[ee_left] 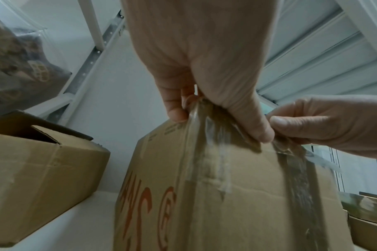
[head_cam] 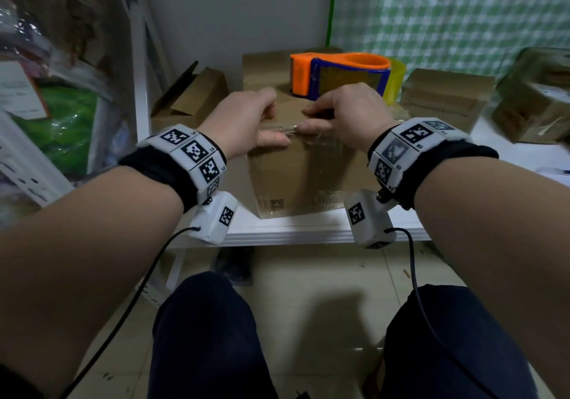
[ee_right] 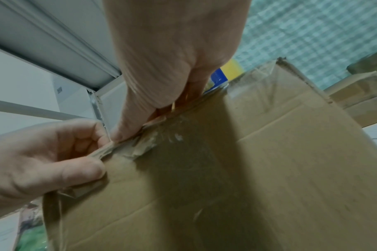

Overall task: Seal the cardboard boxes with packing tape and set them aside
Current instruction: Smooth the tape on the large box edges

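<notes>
A white shelf (head_cam: pixel 308 232) is loaded with cardboard boxes: a taped box (head_cam: pixel 308 179) at the front edge; an open box (head_cam: pixel 191 99) left; closed boxes (head_cam: pixel 444 96) right.

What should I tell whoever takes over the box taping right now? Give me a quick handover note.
Left hand: pinches the clear tape at the near top edge of the front box.
Right hand: pinches the same tape strip right beside it.
Tape dispenser: rests on the box's top, behind the hands.
Done: tape already runs over the box's top and down its near face.
Left: press this strip end flat, set the box aside, then seal the open box on the left.
</notes>
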### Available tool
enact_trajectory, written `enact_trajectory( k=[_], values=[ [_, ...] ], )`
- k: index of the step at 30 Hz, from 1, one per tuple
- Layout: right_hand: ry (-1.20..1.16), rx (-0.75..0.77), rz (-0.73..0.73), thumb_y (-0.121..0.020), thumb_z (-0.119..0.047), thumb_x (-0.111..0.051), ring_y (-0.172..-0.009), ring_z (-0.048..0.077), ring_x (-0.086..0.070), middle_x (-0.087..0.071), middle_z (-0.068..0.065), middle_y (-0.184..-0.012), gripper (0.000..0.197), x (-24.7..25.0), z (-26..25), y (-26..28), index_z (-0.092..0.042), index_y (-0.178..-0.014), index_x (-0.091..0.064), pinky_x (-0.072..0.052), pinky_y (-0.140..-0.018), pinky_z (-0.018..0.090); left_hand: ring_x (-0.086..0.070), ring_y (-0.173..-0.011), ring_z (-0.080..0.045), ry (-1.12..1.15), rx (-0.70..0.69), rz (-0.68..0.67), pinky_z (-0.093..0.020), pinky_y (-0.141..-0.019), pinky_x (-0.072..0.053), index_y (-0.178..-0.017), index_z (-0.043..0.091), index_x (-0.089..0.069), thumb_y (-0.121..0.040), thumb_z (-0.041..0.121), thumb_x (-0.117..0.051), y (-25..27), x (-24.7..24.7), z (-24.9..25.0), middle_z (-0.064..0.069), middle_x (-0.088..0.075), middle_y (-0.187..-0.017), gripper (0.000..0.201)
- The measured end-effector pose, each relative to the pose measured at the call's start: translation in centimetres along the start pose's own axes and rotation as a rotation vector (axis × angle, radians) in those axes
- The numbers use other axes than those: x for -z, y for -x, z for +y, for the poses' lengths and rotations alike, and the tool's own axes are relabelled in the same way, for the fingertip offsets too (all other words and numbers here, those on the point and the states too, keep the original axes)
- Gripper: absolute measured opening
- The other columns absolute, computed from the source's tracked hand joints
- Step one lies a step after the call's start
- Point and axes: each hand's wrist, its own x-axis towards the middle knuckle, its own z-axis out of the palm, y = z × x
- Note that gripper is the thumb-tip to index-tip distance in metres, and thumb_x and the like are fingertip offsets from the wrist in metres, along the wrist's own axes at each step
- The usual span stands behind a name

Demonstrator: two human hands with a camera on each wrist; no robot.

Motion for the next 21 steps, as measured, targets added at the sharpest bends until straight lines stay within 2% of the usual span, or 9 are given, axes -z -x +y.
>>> enact_trajectory(
  k=[4,9,11,13,15,17,21],
  values=[
    [0.018,0.017,-0.016,-0.077,-0.064,-0.060,-0.104,0.017,-0.061,-0.069,-0.002,-0.111,0.052,0.0,0.0,0.1,-0.029,-0.115,-0.068,-0.050,-0.089,0.036,-0.046,-0.078,-0.016,-0.051,-0.012,-0.050,-0.029,-0.066,-0.032,-0.091,0.020,-0.041,-0.068,0.050,-0.076,0.2,0.2,0.2,0.003,-0.049,-0.085,0.051],
    [0.018,0.043,-0.051,-0.080,-0.062,-0.058,-0.106,0.019,-0.060,-0.068,0.001,-0.114,0.054,0.3,0.1,0.5,-0.025,-0.119,-0.067,-0.048,-0.092,0.036,-0.047,-0.081,-0.017,-0.083,-0.052,-0.086,-0.030,-0.068,-0.034,-0.094,0.020,-0.040,-0.067,0.046,-0.079,0.3,0.5,0.2,0.002,-0.047,-0.088,0.054],
    [0.017,0.041,-0.007,-0.082,-0.058,-0.059,-0.097,0.020,-0.062,-0.070,0.002,-0.102,0.047,0.7,0.5,0.8,-0.021,-0.109,-0.071,-0.050,-0.083,0.035,-0.047,-0.080,-0.018,-0.125,-0.070,-0.121,-0.030,-0.067,-0.035,-0.093,0.019,-0.040,-0.064,0.045,-0.081,0.2,0.7,0.5,0.001,-0.048,-0.087,0.057],
    [0.040,0.016,0.087,-0.084,-0.055,-0.059,-0.085,0.021,-0.061,-0.069,0.003,-0.087,0.042,1.2,1.4,1.2,-0.018,-0.096,-0.073,-0.046,-0.069,0.030,-0.047,-0.078,-0.018,-0.228,-0.040,-0.180,-0.031,-0.065,-0.037,-0.091,0.021,-0.037,-0.059,0.050,-0.082,-0.1,1.1,1.1,0.003,-0.047,-0.084,0.062],
    [0.084,-0.028,0.153,-0.086,-0.054,-0.058,-0.079,0.024,-0.060,-0.062,0.003,-0.077,0.040,1.8,2.3,1.7,-0.016,-0.088,-0.071,-0.039,-0.063,0.028,-0.045,-0.081,-0.018,-0.341,0.002,-0.202,-0.033,-0.063,-0.039,-0.091,0.022,-0.038,-0.057,0.063,-0.076,-0.6,1.6,1.9,0.005,-0.044,-0.082,0.065],
    [0.139,-0.074,0.185,-0.087,-0.055,-0.057,-0.079,0.026,-0.059,-0.058,0.004,-0.075,0.041,2.2,3.2,2.4,-0.016,-0.087,-0.070,-0.038,-0.062,0.029,-0.044,-0.090,-0.020,-0.383,0.014,-0.160,-0.035,-0.069,-0.043,-0.093,0.022,-0.044,-0.061,0.077,-0.060,-1.0,1.6,2.7,0.003,-0.044,-0.087,0.066],
    [0.229,-0.182,0.277,-0.089,-0.056,-0.053,-0.086,0.030,-0.061,-0.063,0.010,-0.087,0.044,2.7,4.8,3.5,-0.014,-0.090,-0.067,-0.037,-0.063,0.030,-0.050,-0.103,-0.024,-0.218,0.015,-0.003,-0.040,-0.084,-0.047,-0.109,0.016,-0.056,-0.077,0.075,-0.040,-1.8,-0.5,4.2,-0.006,-0.054,-0.107,0.069]
  ],
)
